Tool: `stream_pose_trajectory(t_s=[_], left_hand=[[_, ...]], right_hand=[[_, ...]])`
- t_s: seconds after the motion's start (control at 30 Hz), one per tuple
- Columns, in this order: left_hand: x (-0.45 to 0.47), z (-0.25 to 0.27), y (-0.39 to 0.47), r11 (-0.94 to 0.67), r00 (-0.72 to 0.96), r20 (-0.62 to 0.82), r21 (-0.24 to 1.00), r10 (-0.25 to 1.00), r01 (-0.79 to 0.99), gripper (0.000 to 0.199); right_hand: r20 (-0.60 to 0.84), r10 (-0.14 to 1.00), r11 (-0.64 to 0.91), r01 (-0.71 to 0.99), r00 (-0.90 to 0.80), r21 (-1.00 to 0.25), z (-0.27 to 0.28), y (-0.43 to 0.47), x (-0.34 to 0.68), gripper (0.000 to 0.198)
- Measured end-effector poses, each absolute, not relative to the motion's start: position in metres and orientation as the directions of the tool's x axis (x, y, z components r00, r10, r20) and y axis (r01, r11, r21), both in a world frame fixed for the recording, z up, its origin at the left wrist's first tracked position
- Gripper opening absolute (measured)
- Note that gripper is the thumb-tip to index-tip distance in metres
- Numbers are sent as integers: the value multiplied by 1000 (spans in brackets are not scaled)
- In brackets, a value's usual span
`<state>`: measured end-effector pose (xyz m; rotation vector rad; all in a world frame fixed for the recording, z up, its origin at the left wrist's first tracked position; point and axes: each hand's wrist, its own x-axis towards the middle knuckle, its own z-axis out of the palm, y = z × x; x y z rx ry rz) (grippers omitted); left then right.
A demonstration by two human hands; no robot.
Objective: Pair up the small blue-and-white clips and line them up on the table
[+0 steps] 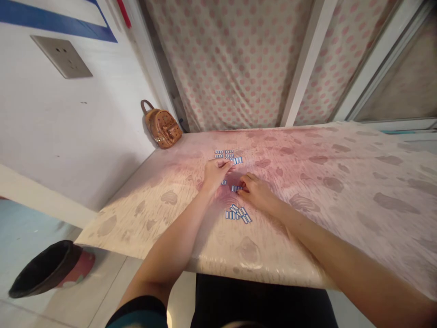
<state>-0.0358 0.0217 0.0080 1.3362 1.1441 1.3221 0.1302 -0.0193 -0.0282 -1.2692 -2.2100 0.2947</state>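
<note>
My left hand (215,172) is closed in a pinch at a small white card strip with blue edges (237,160), which sticks out past the fingertips. Just behind it lie several similar strips in short rows (219,154). Lower and to the right, my right hand (253,189) has its thumb and fingers closed at the end of another blue-edged strip (235,188). Part of one more strip (224,182) shows beside my left wrist. Closer to me is a loose, overlapping pile of strips (238,213). Any print on them is too small to read.
A patterned cloth covers the table (247,249). A brown mini backpack (164,127) stands at the back left corner against the wall. Behind the table hangs a dotted curtain (235,59). On the floor at left is a dark-lined bin (51,269).
</note>
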Motion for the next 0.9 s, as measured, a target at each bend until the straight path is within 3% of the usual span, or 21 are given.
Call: stream_pose_trajectory(t_s=[0.23, 0.5, 0.63, 0.9], left_hand=[[-38, 9, 18, -144, 5, 143, 987, 990, 67, 12], [-25, 4, 15, -113, 150, 101, 991, 984, 73, 10], [-19, 1, 10, -99, 207, 85, 994, 975, 56, 14], [-17, -1, 7, -88, 280, 81, 996, 957, 14, 32]], right_hand=[[401, 846, 530, 643, -352, -553, -21, -25, 133, 14], [507, 862, 433, 539, -12, -723, -5, -19, 155, 9], [490, 870, 375, 569, 57, -732, -3, -20, 155, 11], [526, 850, 413, 591, 22, -693, -4, -19, 153, 8]])
